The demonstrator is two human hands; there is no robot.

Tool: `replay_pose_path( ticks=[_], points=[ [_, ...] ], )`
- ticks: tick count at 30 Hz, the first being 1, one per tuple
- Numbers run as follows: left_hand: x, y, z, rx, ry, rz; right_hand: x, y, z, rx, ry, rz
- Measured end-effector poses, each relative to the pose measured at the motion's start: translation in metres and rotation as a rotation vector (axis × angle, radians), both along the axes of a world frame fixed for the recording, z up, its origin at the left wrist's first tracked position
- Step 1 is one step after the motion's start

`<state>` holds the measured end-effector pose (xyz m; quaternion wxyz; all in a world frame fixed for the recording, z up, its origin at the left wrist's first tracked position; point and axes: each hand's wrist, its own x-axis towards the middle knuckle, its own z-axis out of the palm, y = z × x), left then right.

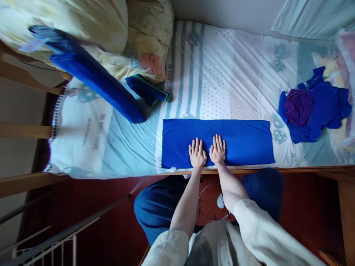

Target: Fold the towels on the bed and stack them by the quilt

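A blue cloth (246, 142), probably a towel, lies flat as a long rectangle along the near edge of the bed. My left hand (197, 153) rests palm down on it, left of its middle, fingers spread. Close beside it, my right hand (218, 149) also presses flat on the cloth with its fingers stretched out. Neither hand grips anything. A small white tag (173, 169) sticks out at the cloth's near left corner.
Rolled or folded blue cloths (97, 85) lie on the left, near a smaller dark blue folded piece (148, 89) with green edging. A crumpled blue pile (327, 107) with a purple cloth (298, 107) sits right. Yellowish bedding (149, 33) fills the far left. A wooden bed rail (294, 170) runs in front.
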<state>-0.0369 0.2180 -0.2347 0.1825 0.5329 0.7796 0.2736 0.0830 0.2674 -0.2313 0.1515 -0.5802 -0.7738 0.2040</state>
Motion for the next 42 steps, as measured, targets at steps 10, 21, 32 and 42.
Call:
replay_pose_path(
  ticks=[10, 21, 32, 42],
  points=[
    [0.047, 0.029, -0.01, 0.126, -0.24, -0.376, 0.007, 0.003, -0.02, -0.051, -0.157, 0.066],
    [-0.081, -0.008, -0.011, 0.141, -0.174, -0.064, 0.0, 0.001, -0.009, 0.112, -0.098, 0.02],
    [-0.175, -0.037, 0.017, -0.014, 0.071, 0.221, 0.0, 0.0, -0.01, 0.079, -0.085, 0.013],
    [0.008, 0.062, 0.003, 0.026, -0.06, -0.674, 0.003, -0.001, -0.021, 0.032, -0.117, 0.028]
  ],
)
